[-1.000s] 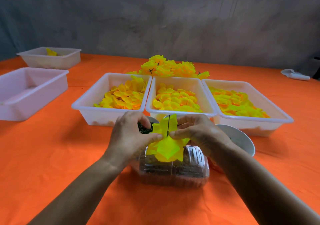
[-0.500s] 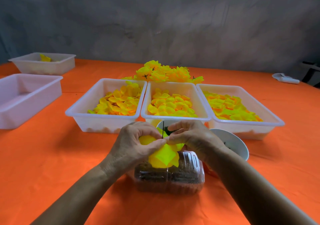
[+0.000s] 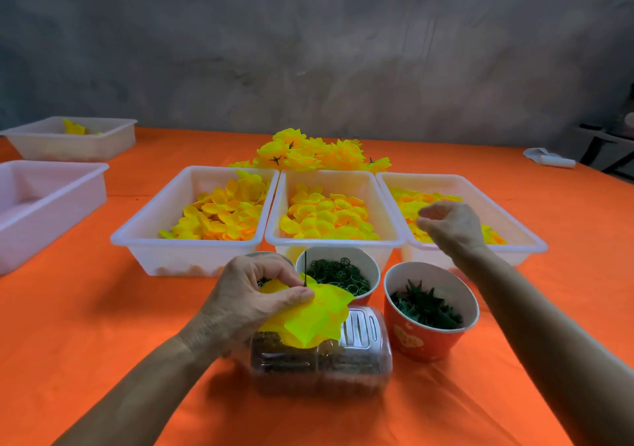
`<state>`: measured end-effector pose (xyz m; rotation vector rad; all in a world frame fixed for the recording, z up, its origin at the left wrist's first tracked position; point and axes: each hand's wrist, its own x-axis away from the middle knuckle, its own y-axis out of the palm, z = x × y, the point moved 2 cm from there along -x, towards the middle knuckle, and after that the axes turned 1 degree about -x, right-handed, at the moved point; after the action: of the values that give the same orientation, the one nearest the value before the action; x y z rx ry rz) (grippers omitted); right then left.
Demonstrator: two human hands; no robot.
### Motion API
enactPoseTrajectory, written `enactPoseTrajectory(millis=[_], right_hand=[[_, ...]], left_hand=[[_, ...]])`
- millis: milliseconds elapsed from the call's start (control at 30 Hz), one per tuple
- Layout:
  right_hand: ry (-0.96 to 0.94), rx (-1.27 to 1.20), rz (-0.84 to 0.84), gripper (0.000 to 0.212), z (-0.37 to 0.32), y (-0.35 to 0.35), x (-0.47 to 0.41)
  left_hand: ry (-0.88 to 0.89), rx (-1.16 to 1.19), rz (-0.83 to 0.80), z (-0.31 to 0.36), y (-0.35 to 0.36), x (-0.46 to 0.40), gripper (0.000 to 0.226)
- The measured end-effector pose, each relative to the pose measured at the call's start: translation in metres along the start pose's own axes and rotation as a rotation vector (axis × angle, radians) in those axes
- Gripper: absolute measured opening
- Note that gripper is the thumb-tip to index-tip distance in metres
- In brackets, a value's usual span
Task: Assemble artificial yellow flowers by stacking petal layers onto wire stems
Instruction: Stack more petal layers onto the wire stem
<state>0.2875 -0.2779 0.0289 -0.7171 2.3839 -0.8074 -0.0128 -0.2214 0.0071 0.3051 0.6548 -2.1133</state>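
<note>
A thin dark wire stem (image 3: 305, 273) is held upright, its long axis vertical and its free tip pointing up, above a clear plastic box (image 3: 356, 353) on the orange tabletop (image 3: 85, 325). Bright yellow-green petal layers (image 3: 315, 315) are threaded on the stem; they are seen as flat, pointed, overlapping sheets spread outward below the thumb. The left hand (image 3: 254, 296) is closed in a pinch on these layers at the stem, thumb pressed on top. The right hand (image 3: 449, 226) is raised over the near rim of the right-hand white tray (image 3: 521, 239), fingers loosely curled with thumb and forefinger close together; whether anything is held in that grip cannot be told. Loose yellow petals (image 3: 322, 215) are heaped in three white trays. Two paper cups, one of dark rings (image 3: 338, 274) and one of green calyxes (image 3: 425, 305), stand just beside the box. Finished flowers (image 3: 308, 152) are piled behind the trays.
</note>
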Motion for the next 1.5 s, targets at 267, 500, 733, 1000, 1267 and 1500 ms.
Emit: enactPoseTrajectory(millis=[267,500,733,1000,1267,1500], right_hand=[[0.263,0.605,-0.191,0.043,0.056,0.014,-0.06],[0.176,0.639,-0.166,0.028,0.052,0.023,-0.066],[0.068,0.341,0.157,0.028,0.049,0.02,-0.054],[0.153,-0.552,0.343,0.038,0.046,0.015,-0.049],[0.088,-1.036,0.074,0.016,-0.001,0.012,-0.017],[0.049,-1.044,-0.232,0.023,-0.046,0.026,0.04]], left_hand=[[0.017,-0.031,-0.031,0.001,0.0,-0.002,0.015],[0.036,-0.041,-0.031,0.0,-0.001,-0.001,0.017],[0.049,-0.046,-0.008,-0.002,0.001,0.001,0.016],[0.049,-0.064,-0.007,-0.004,0.001,-0.001,0.012],[0.04,-0.051,-0.011,-0.005,0.001,-0.001,0.016],[0.031,-0.064,-0.011,-0.006,-0.001,0.0,0.017]])
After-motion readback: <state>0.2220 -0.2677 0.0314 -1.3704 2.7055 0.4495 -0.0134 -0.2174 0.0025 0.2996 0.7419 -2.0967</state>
